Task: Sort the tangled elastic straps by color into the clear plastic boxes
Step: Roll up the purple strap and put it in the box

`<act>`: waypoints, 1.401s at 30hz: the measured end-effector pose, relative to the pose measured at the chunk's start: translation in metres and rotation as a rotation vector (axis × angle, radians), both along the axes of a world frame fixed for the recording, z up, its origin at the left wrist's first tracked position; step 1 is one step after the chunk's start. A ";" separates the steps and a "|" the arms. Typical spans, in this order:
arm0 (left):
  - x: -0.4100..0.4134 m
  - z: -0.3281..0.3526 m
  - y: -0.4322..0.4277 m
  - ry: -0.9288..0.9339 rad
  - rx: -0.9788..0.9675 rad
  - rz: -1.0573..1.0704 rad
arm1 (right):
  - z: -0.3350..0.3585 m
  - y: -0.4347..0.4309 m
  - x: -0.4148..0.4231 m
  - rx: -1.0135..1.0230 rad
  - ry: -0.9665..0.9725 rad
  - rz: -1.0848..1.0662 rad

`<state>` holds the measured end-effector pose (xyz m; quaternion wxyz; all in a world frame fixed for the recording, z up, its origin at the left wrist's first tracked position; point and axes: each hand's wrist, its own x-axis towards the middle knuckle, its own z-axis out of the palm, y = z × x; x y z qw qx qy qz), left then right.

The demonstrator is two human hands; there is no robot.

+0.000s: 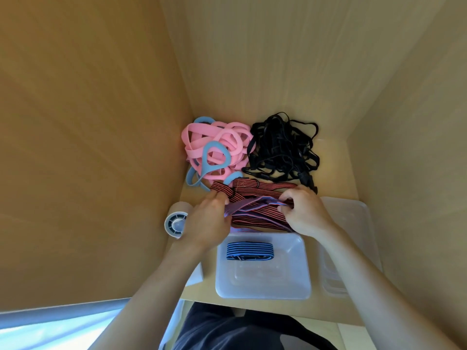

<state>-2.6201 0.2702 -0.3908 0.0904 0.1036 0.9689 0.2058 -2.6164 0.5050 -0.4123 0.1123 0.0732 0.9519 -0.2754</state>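
A heap of red-and-black striped straps point(255, 190) lies in the middle of the desk, with a purple-blue striped strap point(252, 207) on top. My left hand point(209, 218) grips that strap's left end and my right hand point(305, 210) pinches its right end. Behind lie a tangle of pink bands point(222, 147) mixed with light blue bands point(209, 157) and a pile of black straps point(280, 147). A clear plastic box point(262, 289) in front of my hands holds one folded blue-and-black striped strap point(249, 251).
More clear boxes point(348, 223) are stacked at the right. A white roll point(177, 221) stands at the left by the wooden side wall point(88, 147). Wooden panels enclose the desk at the back and right. My dark-clothed lap point(240, 329) is below the desk edge.
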 end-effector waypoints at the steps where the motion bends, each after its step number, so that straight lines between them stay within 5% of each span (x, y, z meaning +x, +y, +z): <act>1: -0.002 -0.001 0.001 -0.004 -0.003 -0.003 | -0.001 0.001 0.001 -0.036 0.016 -0.020; 6: -0.012 0.007 0.005 -0.067 0.063 0.071 | 0.001 0.004 0.002 -0.195 0.132 -0.123; 11: -0.026 0.026 0.005 -0.035 0.356 0.327 | 0.013 0.012 -0.002 -0.502 0.198 -0.268; 17: -0.041 0.056 0.007 -0.014 0.701 0.377 | 0.038 0.019 -0.001 -0.853 0.251 -0.340; 29: -0.050 0.152 0.043 -0.026 0.894 0.251 | 0.045 0.007 0.011 -0.911 0.179 -0.194; 37: -0.049 0.189 0.050 -0.193 1.221 0.076 | 0.045 -0.012 0.010 -0.763 0.440 -0.190; 42: -0.053 0.181 0.040 -0.233 1.263 0.091 | 0.053 -0.007 0.001 -1.063 0.449 -0.301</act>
